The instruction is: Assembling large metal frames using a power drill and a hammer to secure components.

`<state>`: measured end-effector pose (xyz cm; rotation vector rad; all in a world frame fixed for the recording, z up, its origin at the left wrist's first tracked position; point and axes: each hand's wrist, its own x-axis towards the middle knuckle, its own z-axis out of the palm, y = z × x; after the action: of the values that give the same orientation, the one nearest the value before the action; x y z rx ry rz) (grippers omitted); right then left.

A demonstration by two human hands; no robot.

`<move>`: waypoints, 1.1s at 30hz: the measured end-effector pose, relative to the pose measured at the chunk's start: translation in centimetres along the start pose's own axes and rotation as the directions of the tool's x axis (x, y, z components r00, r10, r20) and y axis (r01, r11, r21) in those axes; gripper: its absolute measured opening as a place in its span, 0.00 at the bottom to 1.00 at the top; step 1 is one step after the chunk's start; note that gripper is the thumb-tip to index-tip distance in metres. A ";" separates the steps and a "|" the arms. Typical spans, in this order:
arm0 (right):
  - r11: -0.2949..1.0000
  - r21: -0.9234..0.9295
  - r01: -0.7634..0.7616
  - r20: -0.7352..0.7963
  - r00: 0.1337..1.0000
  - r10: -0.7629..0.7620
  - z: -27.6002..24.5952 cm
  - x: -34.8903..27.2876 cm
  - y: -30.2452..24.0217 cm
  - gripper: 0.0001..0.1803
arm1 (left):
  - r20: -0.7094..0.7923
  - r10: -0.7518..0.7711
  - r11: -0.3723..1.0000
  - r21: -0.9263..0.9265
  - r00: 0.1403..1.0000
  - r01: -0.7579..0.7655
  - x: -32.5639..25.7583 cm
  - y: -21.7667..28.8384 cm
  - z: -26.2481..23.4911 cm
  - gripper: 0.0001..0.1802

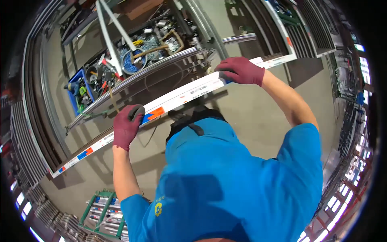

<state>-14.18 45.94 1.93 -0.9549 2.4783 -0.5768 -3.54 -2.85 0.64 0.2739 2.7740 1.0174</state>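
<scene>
A long white profile bar (pixel 183 95), with printed film and orange and blue patches, runs slantwise in front of my body. It lies along the near rail of a large rectangular frame (pixel 79 156). My left hand (pixel 127 126), in a maroon glove with dark fingertips, is closed round the bar's left part, thumb on top. Farther right, my right hand (pixel 242 71), gloved alike, grips the same bar from above with its fingers curled over the far side. The undersides of both grips are hidden.
Beyond the bar, a bench holds a hammer (pixel 150 51), a round tub of blue small parts (pixel 129 66) and loose metal fittings. A blue crate (pixel 75 105) with a power tool stands left. Behind me, at lower left, is a green rack (pixel 105 211). Metal profiles line both sides.
</scene>
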 end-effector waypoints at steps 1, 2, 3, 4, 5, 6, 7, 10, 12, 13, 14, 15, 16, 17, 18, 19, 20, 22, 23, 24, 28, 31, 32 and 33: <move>1.000 -0.014 -0.019 -0.008 1.000 0.019 -0.1 -1.3 1.4 0.20 | 0.025 -0.070 0.994 -0.080 0.997 0.072 0.7 1.1 1.4 0.15; 0.998 -0.030 -0.056 -0.013 0.998 0.056 -0.5 -2.4 2.5 0.20 | 0.054 -0.137 0.977 -0.155 0.989 0.143 1.7 2.5 2.3 0.15; 0.994 -0.047 -0.095 -0.018 0.995 0.094 -1.2 -3.7 3.8 0.19 | 0.053 -0.113 0.979 -0.165 0.992 0.120 2.9 4.1 3.5 0.15; 0.988 -0.049 -0.144 0.002 0.989 0.145 -2.2 -5.2 5.2 0.21 | 0.073 -0.084 0.978 -0.187 0.994 0.096 4.2 6.1 5.1 0.15; 0.986 -0.063 -0.155 -0.007 0.988 0.155 -2.8 -6.4 6.2 0.21 | 0.089 -0.060 0.975 -0.206 0.994 0.077 5.4 8.0 6.4 0.15; 0.979 -0.081 -0.185 -0.034 0.983 0.183 -3.2 -7.7 7.3 0.22 | 0.099 0.025 0.986 -0.169 0.995 -0.008 7.0 10.0 7.7 0.16; 0.972 -0.097 -0.213 -0.059 0.976 0.208 -3.6 -8.9 8.5 0.23 | 0.054 0.070 0.990 -0.126 0.996 -0.063 8.0 11.8 9.5 0.15; 0.992 -0.113 -0.048 -0.111 0.993 0.035 -3.2 -8.3 5.8 0.37 | 0.028 0.049 0.994 -0.102 0.998 -0.046 9.9 15.7 12.8 0.15; 0.970 -0.236 0.066 -0.062 0.995 -0.082 -2.3 -6.5 4.8 0.48 | 0.016 0.025 0.997 -0.074 1.000 -0.024 10.1 16.1 13.0 0.14; 0.968 -0.233 0.089 -0.135 0.983 -0.123 -0.6 -5.8 5.6 0.45 | 0.025 0.029 0.997 -0.078 0.999 -0.027 10.1 16.3 13.3 0.14; 0.965 -0.263 0.013 -0.081 0.996 -0.035 -0.1 -5.2 5.6 0.42 | 0.012 0.017 0.995 -0.102 1.000 -0.016 10.1 16.3 13.4 0.13; 0.953 -0.298 -0.055 -0.030 0.998 0.048 0.0 -4.7 5.6 0.39 | -0.006 0.002 0.992 -0.123 1.000 -0.003 10.3 16.4 13.2 0.12; 0.951 -0.306 -0.049 -0.065 0.997 0.030 0.4 -4.8 5.5 0.36 | 0.049 -0.066 0.976 -0.203 0.997 0.075 10.0 16.4 12.9 0.13; 0.949 -0.313 -0.036 -0.094 0.996 0.006 0.8 -5.0 5.5 0.34 | 0.046 -0.076 0.976 -0.202 0.996 0.084 9.7 16.3 12.7 0.13; 0.951 -0.309 0.013 -0.159 0.985 -0.065 0.8 -5.0 5.7 0.33 | 0.034 -0.050 0.972 -0.230 0.998 0.056 9.4 15.8 12.3 0.14; 0.952 -0.303 0.032 -0.151 0.985 -0.081 0.9 -4.9 6.0 0.33 | 0.019 -0.029 0.966 -0.256 0.999 0.033 8.8 15.4 11.8 0.16; 0.959 -0.276 0.060 -0.195 0.974 -0.117 0.9 -5.0 6.3 0.34 | -0.064 -0.041 0.971 -0.240 0.997 0.024 7.9 15.6 11.1 0.21; 0.966 -0.189 0.176 -0.300 0.926 -0.227 1.0 -4.6 7.4 0.36 | -0.110 -0.087 0.991 -0.112 0.990 0.074 6.0 12.2 9.1 0.22; 0.967 -0.174 0.187 -0.323 0.916 -0.235 0.4 -5.0 7.3 0.36 | -0.136 -0.109 0.994 0.015 0.985 0.112 4.3 9.8 7.5 0.22; 0.982 -0.174 0.077 -0.227 0.967 -0.116 -0.3 -5.4 6.5 0.36 | -0.127 -0.244 0.970 -0.014 0.961 0.244 3.4 7.0 6.0 0.23; 0.999 0.017 0.049 0.168 0.984 -0.051 -4.9 -2.5 5.6 0.33 | -0.331 -0.468 0.878 -0.064 0.819 0.475 -1.7 1.4 2.4 0.17; 0.963 0.255 -0.090 0.393 0.920 -0.019 -5.0 4.6 8.6 0.28 | -0.392 -0.297 0.872 0.259 0.871 0.415 -2.1 1.0 2.7 0.16; 0.966 0.235 -0.109 0.398 0.917 0.006 -3.7 8.0 9.2 0.29 | -0.386 -0.308 0.853 0.294 0.870 0.432 -2.0 0.8 2.7 0.19; 0.969 0.211 -0.127 0.407 0.913 0.031 -2.4 12.0 9.1 0.31 | -0.390 -0.331 0.838 0.298 0.859 0.458 -1.9 0.9 2.5 0.19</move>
<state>-28.35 44.25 -3.59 -0.7846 2.0216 -0.5647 -1.07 -1.12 -0.46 -0.4655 3.1098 0.4416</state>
